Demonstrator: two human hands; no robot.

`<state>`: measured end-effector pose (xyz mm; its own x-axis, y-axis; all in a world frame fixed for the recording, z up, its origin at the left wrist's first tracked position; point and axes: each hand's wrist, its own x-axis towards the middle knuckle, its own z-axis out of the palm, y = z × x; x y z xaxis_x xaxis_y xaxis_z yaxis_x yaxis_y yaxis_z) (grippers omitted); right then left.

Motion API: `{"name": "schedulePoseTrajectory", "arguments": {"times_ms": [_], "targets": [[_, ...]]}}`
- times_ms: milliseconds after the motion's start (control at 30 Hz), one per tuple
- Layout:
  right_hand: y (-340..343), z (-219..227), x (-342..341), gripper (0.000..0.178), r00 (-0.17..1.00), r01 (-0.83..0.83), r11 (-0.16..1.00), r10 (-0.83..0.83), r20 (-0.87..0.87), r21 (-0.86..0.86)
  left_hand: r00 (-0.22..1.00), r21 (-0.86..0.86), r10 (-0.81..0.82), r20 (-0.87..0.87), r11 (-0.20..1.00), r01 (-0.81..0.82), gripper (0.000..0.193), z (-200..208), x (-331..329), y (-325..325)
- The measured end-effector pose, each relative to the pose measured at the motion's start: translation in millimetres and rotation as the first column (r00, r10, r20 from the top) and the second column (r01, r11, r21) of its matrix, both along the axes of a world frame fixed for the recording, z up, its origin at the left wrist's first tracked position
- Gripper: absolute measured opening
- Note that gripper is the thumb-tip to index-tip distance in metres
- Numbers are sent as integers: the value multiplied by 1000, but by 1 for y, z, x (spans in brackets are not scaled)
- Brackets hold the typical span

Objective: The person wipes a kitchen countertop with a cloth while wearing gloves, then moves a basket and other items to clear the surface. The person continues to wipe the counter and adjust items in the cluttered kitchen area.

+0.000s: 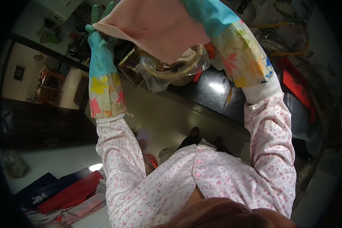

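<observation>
A pink cloth [155,26] is spread in the air between my two hands, its lower edge hanging down in a point. My left hand [97,36], in a teal rubber glove with a flowered cuff, pinches the cloth's left corner, with two fingers stuck up beyond it. At the top, my right hand [212,15] in the matching glove has the cloth's other side. Its fingertips are hidden by the cloth and the picture's edge. Below the cloth, a round basket [195,62] wrapped in clear plastic is partly covered by it.
A black shiny counter [216,89] runs under my right forearm, with a red item [298,91] farther right. A yellow hose [306,40] curves at upper right near a metal pan [247,13]. Folded clothes [72,192] lie at lower left.
</observation>
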<state>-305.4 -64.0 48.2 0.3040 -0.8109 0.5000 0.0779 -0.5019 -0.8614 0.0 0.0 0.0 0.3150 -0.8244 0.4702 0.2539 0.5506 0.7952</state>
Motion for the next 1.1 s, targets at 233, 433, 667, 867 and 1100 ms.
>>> {"name": "schedulePoseTrajectory", "arguments": {"times_ms": [233, 433, 667, 867, 1100], "targets": [[-5, 6, -24, 17, 999, -40, 999, 39, -18, -22, 992, 3, -127, 13, 992, 127, 65, -16, 45, -33], [1, 4, -13, 17, 992, -127, 992, 127, -13, -4, 744, -77, 88, 662, 996, -49, 51, 30, -14, -24], [4, 10, -27, 17, 984, -176, 984, 175, 29, 14, 349, -99, 140, 926, 986, -133, 50, -1, -91, -34], [7, -3, -7, 17, 912, -389, 921, 383, 147, 8, 459, -72, 164, 873, 975, -211, 48, 10, -66, -29], [18, -49, -22, 29, 998, 38, 930, -14, 68, -365, 356, -48, 91, 930, 991, -127, 46, -12, -92, -18]]}}
